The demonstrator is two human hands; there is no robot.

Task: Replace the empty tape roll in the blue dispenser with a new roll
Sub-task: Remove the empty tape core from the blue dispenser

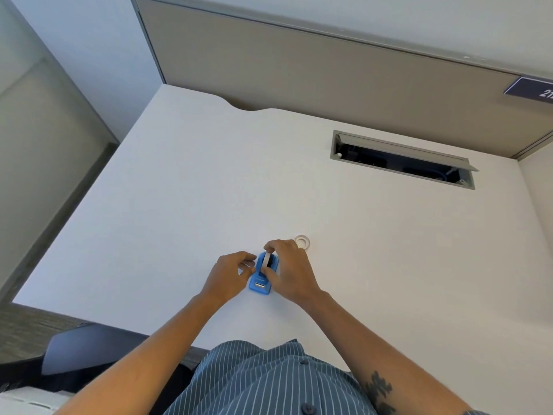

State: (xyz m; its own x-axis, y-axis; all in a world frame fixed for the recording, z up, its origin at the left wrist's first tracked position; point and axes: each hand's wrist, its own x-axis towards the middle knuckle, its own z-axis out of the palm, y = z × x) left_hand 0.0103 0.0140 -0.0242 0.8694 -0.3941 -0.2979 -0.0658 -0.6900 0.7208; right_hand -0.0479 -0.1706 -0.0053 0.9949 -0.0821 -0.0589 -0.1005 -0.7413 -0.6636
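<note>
The blue tape dispenser [259, 283] stands on the white desk [179, 190] in front of me, its cutter end towards me. A whitish tape roll [266, 260] stands on edge in the dispenser's cradle. My right hand [288, 272] pinches this roll from above with thumb and fingers. My left hand [232, 272] rests against the dispenser's left side, its fingertips touching the body. A second small ring-shaped roll [302, 241] lies flat on the desk just beyond my right hand.
An open cable hatch [402, 159] is set in the desk at the back right. A beige partition [299, 70] runs along the far edge. A dark chair part [83, 345] is at the lower left, below the desk's front edge.
</note>
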